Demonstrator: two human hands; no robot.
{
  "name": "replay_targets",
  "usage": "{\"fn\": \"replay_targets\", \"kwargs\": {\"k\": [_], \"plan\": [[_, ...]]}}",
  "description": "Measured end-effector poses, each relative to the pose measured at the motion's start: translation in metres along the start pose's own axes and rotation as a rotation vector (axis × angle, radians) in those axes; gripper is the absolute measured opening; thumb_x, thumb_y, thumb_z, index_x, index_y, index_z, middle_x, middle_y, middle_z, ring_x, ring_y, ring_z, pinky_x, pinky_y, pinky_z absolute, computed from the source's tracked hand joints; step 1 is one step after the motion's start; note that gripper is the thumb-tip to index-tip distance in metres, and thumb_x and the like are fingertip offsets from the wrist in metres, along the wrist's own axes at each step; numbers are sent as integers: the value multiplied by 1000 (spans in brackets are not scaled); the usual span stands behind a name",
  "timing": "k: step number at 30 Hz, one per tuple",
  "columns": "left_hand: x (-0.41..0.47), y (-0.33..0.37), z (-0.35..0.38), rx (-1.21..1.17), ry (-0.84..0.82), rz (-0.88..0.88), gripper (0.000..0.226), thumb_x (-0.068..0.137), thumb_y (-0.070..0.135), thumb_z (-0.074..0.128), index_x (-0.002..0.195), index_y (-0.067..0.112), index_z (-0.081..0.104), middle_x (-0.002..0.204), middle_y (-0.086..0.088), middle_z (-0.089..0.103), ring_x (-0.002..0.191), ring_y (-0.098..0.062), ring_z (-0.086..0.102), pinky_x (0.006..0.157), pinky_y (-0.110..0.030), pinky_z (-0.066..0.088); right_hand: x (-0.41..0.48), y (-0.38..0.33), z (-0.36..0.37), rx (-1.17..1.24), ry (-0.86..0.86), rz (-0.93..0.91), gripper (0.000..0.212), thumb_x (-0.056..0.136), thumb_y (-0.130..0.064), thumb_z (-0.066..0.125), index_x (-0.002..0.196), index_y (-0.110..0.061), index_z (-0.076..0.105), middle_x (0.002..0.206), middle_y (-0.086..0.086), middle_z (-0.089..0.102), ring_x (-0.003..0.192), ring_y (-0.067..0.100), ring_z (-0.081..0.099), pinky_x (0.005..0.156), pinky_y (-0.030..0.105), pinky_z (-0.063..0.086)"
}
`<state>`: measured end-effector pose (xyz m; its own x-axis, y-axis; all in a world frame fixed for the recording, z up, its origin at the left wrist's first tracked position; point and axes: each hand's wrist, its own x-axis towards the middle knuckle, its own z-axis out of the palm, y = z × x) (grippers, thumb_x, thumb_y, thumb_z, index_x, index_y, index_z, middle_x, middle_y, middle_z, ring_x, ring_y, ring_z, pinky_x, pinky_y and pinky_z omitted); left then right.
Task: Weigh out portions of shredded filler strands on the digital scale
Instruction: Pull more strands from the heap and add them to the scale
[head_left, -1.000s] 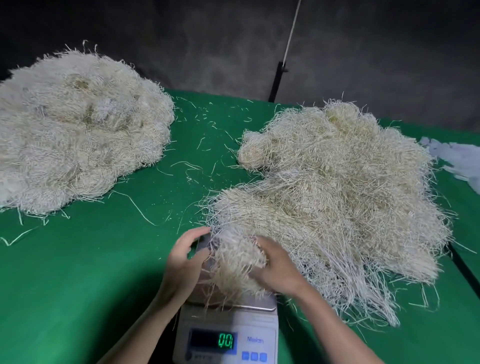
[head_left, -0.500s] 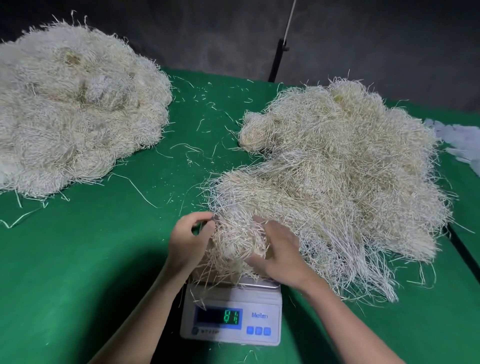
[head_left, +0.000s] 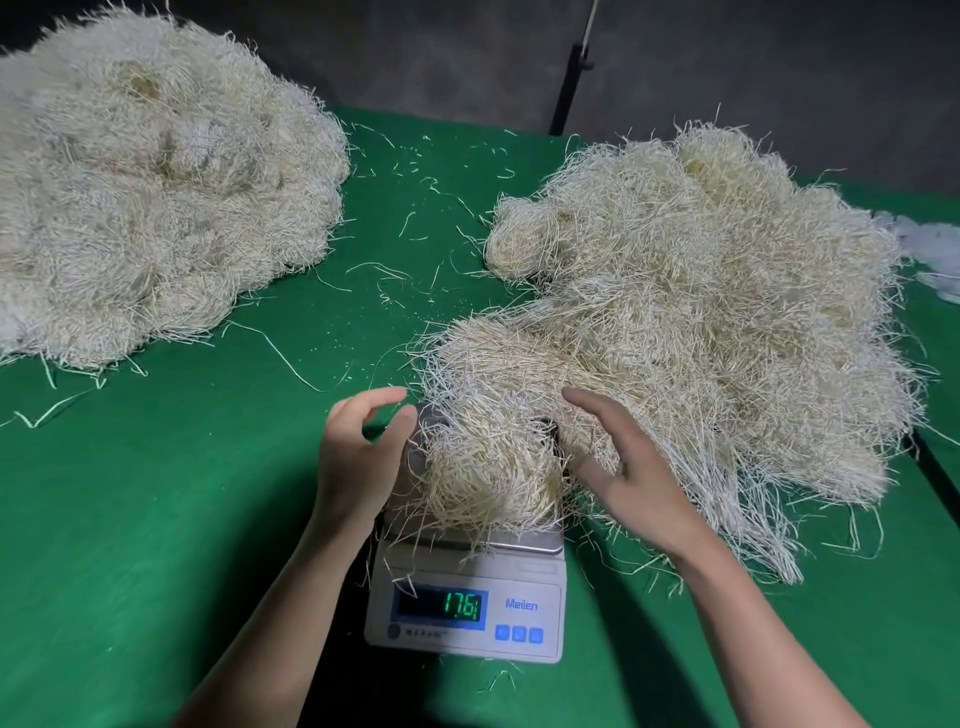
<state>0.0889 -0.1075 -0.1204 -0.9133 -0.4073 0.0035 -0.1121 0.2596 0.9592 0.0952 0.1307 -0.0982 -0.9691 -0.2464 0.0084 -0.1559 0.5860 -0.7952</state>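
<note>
A white digital scale (head_left: 467, 613) stands at the near middle of the green table, its display reading 17.6. On its steel platter lies a clump of pale shredded strands (head_left: 488, 467). My left hand (head_left: 358, 457) hovers just left of the clump, fingers loosely spread and holding nothing. My right hand (head_left: 623, 467) is on the clump's right side, fingers straight and relaxed, brushing the strands. A big heap of the same strands (head_left: 701, 312) spreads to the right, reaching the scale.
A second large heap of strands (head_left: 156, 182) covers the table's far left. Loose strands litter the green cloth (head_left: 156, 519) between the heaps. A black stand pole (head_left: 569, 88) rises behind the table. White material (head_left: 940, 260) lies at the right edge.
Both hands have let go of the clump and drawn apart, leaving it on the platter. The display has risen from 0.0 through 8.1 to 17.6.
</note>
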Motion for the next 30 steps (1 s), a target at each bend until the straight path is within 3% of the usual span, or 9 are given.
{"fn": "replay_targets", "kwargs": {"k": [2, 5, 10, 14, 16, 21, 26, 30], "plan": [[0, 4, 0, -22, -5, 3, 23, 84, 17, 64, 87, 40, 61, 107, 6, 63, 98, -4, 55, 91, -29, 43, 1, -1, 1, 30, 31, 1, 68, 88, 1, 54, 124, -54, 33, 138, -27, 33, 121, -26, 21, 104, 15, 17], [0, 6, 0, -37, -15, -4, 24, 85, 17, 64, 86, 41, 62, 108, 3, 64, 103, -12, 57, 91, -31, 45, 2, -2, 1, 59, 65, -8, 66, 89, 0, 52, 121, -55, 36, 138, -23, 38, 120, -26, 24, 101, 13, 19], [-1, 8, 1, -53, -30, -6, 23, 85, 18, 63, 85, 41, 62, 106, 2, 65, 102, -13, 58, 87, -30, 46, 2, 0, 1, 70, 65, -9, 64, 90, -1, 53, 120, -56, 37, 129, -35, 35, 117, -28, 26, 99, 11, 20], [-2, 9, 2, -57, -41, -5, 23, 85, 18, 63, 84, 41, 61, 106, 2, 66, 101, -12, 59, 87, -30, 47, 2, -2, 1, 69, 66, 17, 63, 90, -2, 53, 119, -56, 37, 133, -29, 39, 124, -13, 33, 107, 23, 21], [-2, 10, 2, -62, -44, -2, 24, 85, 17, 63, 84, 40, 61, 106, 1, 66, 101, -13, 60, 88, -30, 47, 2, -2, 2, 62, 66, 19, 62, 91, -2, 53, 119, -55, 37, 134, -25, 40, 126, -7, 34, 107, 23, 22], [-3, 10, 3, -46, -47, 2, 22, 85, 19, 62, 85, 41, 61, 106, 2, 66, 102, -13, 60, 91, -35, 49, 1, -1, 1, 77, 62, 5, 61, 90, -2, 52, 118, -55, 38, 127, -35, 37, 116, -26, 28, 98, 10, 20], [-4, 11, 4, -48, -53, 2, 22, 86, 19, 62, 87, 41, 60, 108, 2, 66, 103, -14, 60, 93, -39, 49, 1, -1, 2, 79, 62, 13, 61, 91, -3, 53, 118, -55, 38, 133, -27, 41, 123, -11, 35, 100, 12, 21], [-5, 11, 4, -46, -54, 15, 22, 86, 19, 62, 86, 41, 60, 105, 3, 66, 100, -14, 61, 90, -37, 50, 0, 0, 3, 77, 58, 3, 60, 91, -3, 53, 119, -54, 38, 130, -31, 40, 119, -20, 32, 103, 15, 22]]}}
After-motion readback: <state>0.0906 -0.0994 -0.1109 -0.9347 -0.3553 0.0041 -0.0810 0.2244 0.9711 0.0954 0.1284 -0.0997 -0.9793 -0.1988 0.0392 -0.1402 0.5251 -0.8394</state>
